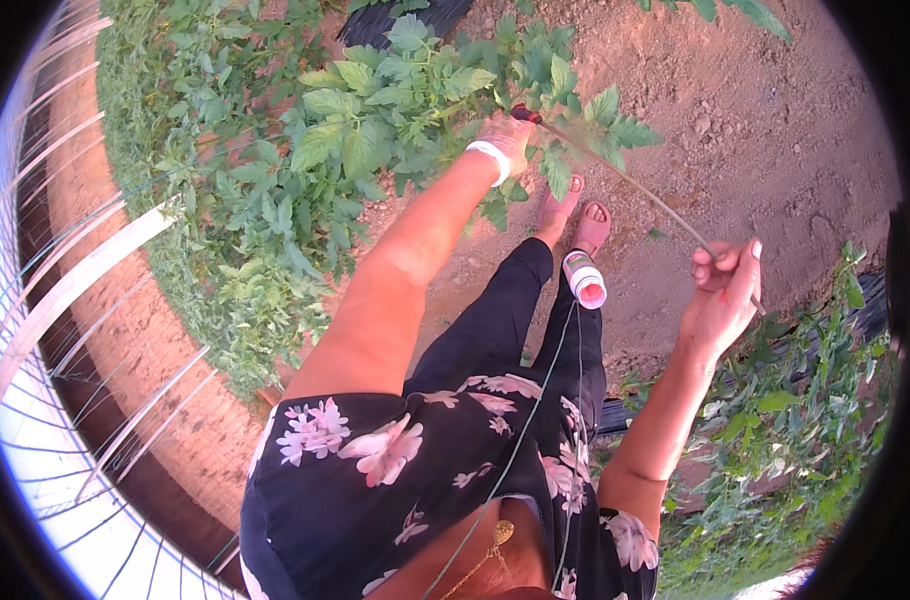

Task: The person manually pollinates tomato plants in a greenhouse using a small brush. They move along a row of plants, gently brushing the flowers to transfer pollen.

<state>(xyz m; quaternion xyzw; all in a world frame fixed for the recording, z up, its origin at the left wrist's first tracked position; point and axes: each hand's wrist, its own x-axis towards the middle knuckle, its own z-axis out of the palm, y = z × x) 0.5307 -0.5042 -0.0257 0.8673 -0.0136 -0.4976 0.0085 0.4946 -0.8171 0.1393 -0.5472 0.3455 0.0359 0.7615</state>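
Observation:
My right hand (725, 280) pinches the end of a long thin stick (655, 200). The stick slants up and left to a dark red tip (525, 115) beside my left hand (503, 145). That hand wears a white band (492, 160) at the wrist and reaches into a leafy green plant (405, 95) that looks like tomato. Its fingers are closed among the leaves, and what they hold is hidden. A small open white bottle (585, 280) with a pink inside hangs on thin green cords (535, 410) in front of my legs, touched by neither hand.
A dense row of plants (245, 190) runs down the left, with a brick-coloured ledge (125, 340) and white slats (85, 280) beyond it. More plants (795, 440) grow at the lower right. Bare soil (765, 120) lies between the rows, under my pink sandals (593, 228).

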